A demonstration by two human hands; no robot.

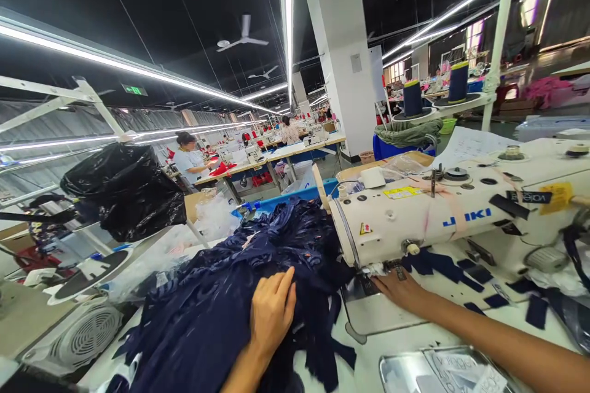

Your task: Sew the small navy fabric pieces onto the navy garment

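Note:
A large heap of navy blue fabric [207, 313] lies to the left of the white sewing machine [391, 221]. My left hand [274, 307] is on the heap with its fingers bent and close together, gripping the cloth; the fingertips are partly hidden. Under the machine head, my right hand [399, 285] reaches in beside the needle area, above the metal plate [378, 313]. Its fingertips are hidden by the machine parts, so what they hold does not show. Small navy fabric pieces [442, 267] lie on the table behind my right forearm.
A black plastic bag [129, 190] hangs on a white frame at left. Two navy thread cones [412, 98] stand on a rack behind the machine. A clear-lidded box [442, 371] sits at the front edge. Farther off, a person [188, 159] works at another table.

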